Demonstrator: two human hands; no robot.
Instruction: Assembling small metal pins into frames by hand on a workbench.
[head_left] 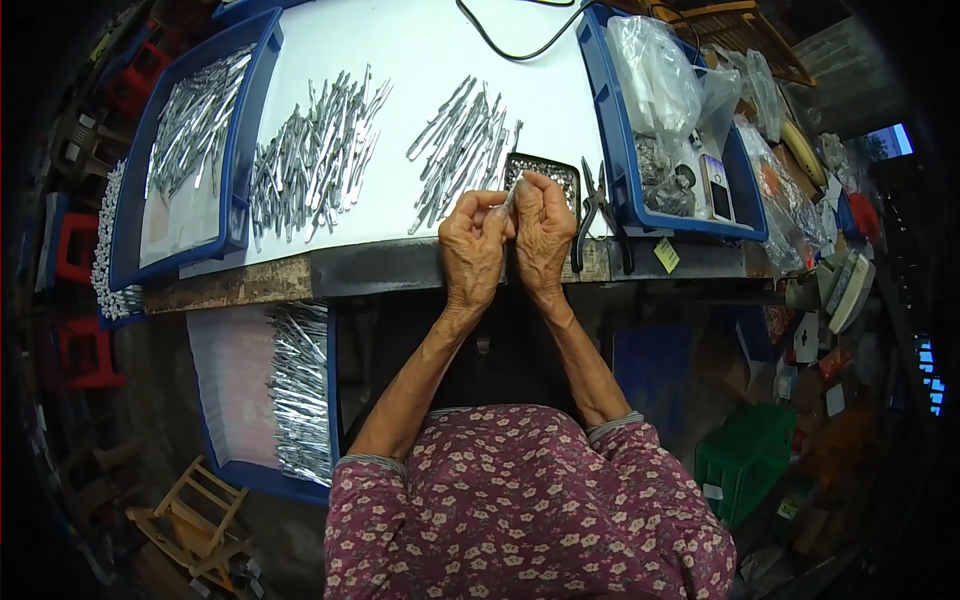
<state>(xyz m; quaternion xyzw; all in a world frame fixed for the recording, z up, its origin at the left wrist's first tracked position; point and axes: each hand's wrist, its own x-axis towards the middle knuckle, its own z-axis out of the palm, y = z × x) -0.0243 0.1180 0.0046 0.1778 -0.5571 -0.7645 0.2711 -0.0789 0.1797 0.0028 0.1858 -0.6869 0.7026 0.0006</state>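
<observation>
My left hand (473,245) and my right hand (544,235) meet above the table's front edge, fingertips pinched together. Between them is a slim, pale metal piece (511,196), mostly covered by the fingers. Right behind my hands, a dark tray (573,180) holds many tiny shiny parts and is partly hidden by my right hand. A pair of dark-handled pliers (592,200) lies just right of that hand. Beyond my left hand is a loose pile of slender silvery metal pieces (462,140). A larger pile of similar pieces (318,160) spreads farther left.
A blue bin (236,170) with metal pieces stands at left; another blue bin (625,170) holds plastic bags and a phone. Below the table sits a blue crate (331,400) of metal pieces. A black cable (510,55) crosses the far tabletop. A green crate (745,460) is lower right.
</observation>
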